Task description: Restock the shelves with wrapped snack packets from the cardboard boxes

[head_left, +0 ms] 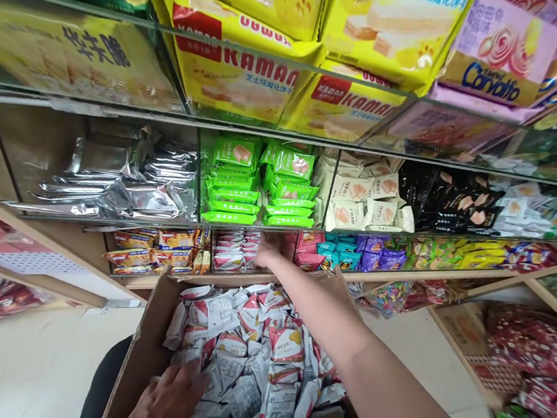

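Observation:
A cardboard box (pixel 133 360) full of small snack packets (pixel 288 344), white with pink and yellow print, sits in front of me. My left hand (pixel 169 394) is inside its left side, fingers slightly blurred and spread over the packets; I see nothing held in it. Across the box's far edge, my right hand (pixel 267 253) reaches into a low shelf compartment. Beside it, matching pink-and-white packets (pixel 236 250) stand in stacked rows. The right fingers are mostly hidden there, so what they hold, if anything, does not show.
Above are silver packets (pixel 126 178), green packets (pixel 234 184) and cream packets (pixel 352 201) behind glass. Large yellow wafer bags (pixel 253 78) overhang from the top shelf. Orange packets (pixel 153 248) and teal packets (pixel 341 255) flank the low compartment. Red bags (pixel 534 352) lie right.

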The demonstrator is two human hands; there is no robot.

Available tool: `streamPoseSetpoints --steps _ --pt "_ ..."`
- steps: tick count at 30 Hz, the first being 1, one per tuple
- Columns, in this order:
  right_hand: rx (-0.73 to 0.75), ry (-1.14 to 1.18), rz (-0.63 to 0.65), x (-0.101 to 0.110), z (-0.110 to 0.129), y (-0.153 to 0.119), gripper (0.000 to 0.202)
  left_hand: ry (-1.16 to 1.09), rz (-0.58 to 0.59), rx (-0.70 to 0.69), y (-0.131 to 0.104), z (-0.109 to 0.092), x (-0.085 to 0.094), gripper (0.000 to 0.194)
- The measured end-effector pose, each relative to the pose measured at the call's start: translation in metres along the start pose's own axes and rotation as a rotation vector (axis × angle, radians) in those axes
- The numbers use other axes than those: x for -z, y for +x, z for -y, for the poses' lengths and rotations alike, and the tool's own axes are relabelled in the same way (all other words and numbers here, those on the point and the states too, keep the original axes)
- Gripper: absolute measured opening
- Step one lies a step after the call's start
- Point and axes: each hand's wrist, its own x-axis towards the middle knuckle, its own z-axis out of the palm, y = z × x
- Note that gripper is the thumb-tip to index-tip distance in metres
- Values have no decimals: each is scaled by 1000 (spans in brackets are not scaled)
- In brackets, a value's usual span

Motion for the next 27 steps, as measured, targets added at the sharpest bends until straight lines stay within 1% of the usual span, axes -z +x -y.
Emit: streamPoseSetpoints --steps 1,2,3,5,6,8,9,10,11,12,13,14,15,16,18,20,22,24,27 --pt "-11 4 21 3 0 -2 106 37 29 25 1 -2 0 67" --pt "-16 10 32 7 -1 -4 105 61 46 31 3 -4 1 65" --pt "-10 21 26 13 -2 -9 102 77 56 22 6 -4 3 59" --pt "38 56 -43 25 -6 -24 86 93 67 -23 12 -1 8 43" --pt "74 76 -97 31 -10 -35 74 93 62 -49 15 2 12 41" --pt "157 117 -221 40 -19 -67 50 76 64 -81 19 8 18 44" --pt "203 142 -278 42 -25 -87 42 54 68 -89 21 10 21 46" --pt "247 167 -326 41 -30 -108 34 22 71 -96 21 13 25 48" --pt "335 247 -393 39 -35 -131 25 -24 70 -101 21 14 28 49" --pt "404 317 -410 34 -40 -153 18 -89 51 -106 21 15 32 48" --pt "447 374 -389 28 -44 -174 12 -176 9 -113 21 14 36 45" --pt "440 436 -360 20 -46 -192 10 -280 -59 -110 22 11 40 40" --pt "415 502 -321 11 -46 -208 12 -404 -141 -96 22 5 46 34" --pt "377 590 -289 3 -44 -220 16 -549 -220 -79 23 -3 51 33" --pt "296 826 -226 -12 -37 -234 27 -879 -350 -23 25 -25 61 46" --pt "219 1092 -187 -20 -28 -237 30 -1240 -385 2 27 -50 68 55" --pt "136 1278 -204 -22 -22 -235 31 -1496 -341 16 27 -72 71 55" --pt "72 1329 -253 -20 -22 -233 32 -1660 -272 12 25 -86 70 51" --pt "63 1274 -290 -13 -28 -233 33 -1780 -217 31 21 -93 68 44"
